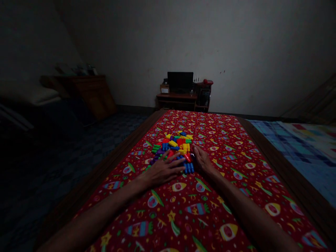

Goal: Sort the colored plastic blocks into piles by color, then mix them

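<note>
The block pile [174,148] is on the red cloth [223,140], between my two hands. My left grip [161,170] has its fingers spread wide over the near left side of the pile, and I see nothing pinched in it. My right grip [202,159] is bent a bit at the right side of the pile; I can't tell if it has hold of a block.

The blocks look like shiny plastic, so I think each one is light, hard, a bit slippery and not easy to break. I'd pinch one by its two long sides, like the yellow block [172,143] on top of the pile or the blue block [189,168] at its near edge.

There is lots of cloth to the right of the pile. The left brown edge [118,157] is nearer the pile than the right brown edge [270,161].
</note>
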Demonstrator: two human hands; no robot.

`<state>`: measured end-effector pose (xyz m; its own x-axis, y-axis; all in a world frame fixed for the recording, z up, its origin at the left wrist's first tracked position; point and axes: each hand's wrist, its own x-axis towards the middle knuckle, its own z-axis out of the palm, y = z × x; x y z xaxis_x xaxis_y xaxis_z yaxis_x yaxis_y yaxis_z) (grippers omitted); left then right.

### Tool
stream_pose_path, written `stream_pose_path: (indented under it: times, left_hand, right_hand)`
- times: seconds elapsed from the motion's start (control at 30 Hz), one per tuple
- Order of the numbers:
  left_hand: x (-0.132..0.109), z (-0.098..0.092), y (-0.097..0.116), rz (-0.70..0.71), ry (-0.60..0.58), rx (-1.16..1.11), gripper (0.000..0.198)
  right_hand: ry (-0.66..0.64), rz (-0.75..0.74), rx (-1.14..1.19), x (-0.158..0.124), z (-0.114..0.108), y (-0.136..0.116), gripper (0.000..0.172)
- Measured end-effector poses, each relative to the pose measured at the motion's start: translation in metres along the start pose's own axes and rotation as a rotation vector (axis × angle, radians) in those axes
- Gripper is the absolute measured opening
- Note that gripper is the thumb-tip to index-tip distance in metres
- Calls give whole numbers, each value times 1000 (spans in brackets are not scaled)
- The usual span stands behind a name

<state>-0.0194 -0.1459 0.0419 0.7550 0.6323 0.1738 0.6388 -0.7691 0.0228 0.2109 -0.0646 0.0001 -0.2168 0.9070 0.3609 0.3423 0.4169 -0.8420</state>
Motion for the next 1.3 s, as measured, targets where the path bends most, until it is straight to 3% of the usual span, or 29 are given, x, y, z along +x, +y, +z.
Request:
stream_pose_path:
  times: [0.1,0.2,0.27,0.33,0.4,0.5,0.57,0.7,0.8,0.87,0.97,1.03,1.17,1.3]
  left_hand:
    - [35,-4,-30,-32,28,20,48]
    - [41,-13,-39,-74,52,14,51]
    - [24,-15,-36,-158,124,26,51]
    - [-8,-7,-29,-337,253,64,50]
    - [-44,10,-21,-534,340,67,56]
    - [-79,41,-12,-689,325,16,72]
    - [-80,54,-10,-684,324,-20,79]
    - [-44,56,-15,-673,380,-63,84]
    - [-24,46,-25,-677,382,-47,77]
    - [-23,39,-37,-683,417,-30,66]
    - [-37,31,-67,-764,530,-27,56]
    - [-49,29,-92,-884,537,-31,59]
    - [-64,35,-129,-1030,281,1,59]
    - [-67,37,-134,-1033,77,94,55]
  right_hand:
    - [-6,-35,-67,1,-1,-1,64]
    - [-15,-70,-115,-1,1,2,66]
    - [-9,-81,-141,-7,6,7,65]
    - [3,-81,-153,-15,16,10,63]
    - [-1,-106,-160,-22,30,9,61]
    - [-30,-196,-194,-25,54,-3,60]
    - [-47,-225,-237,-22,66,-15,60]
    - [-62,-204,-309,-9,69,-30,61]
    - [-22,-175,-315,-2,46,-22,60]
    - [-1,-178,-315,-2,18,-7,59]
    - [29,-177,-378,-7,-41,25,53]
    - [100,-128,-507,-14,-87,50,53]
    - [145,-28,-875,-32,-166,100,50]
    - [147,-16,-1045,-44,-194,129,48]
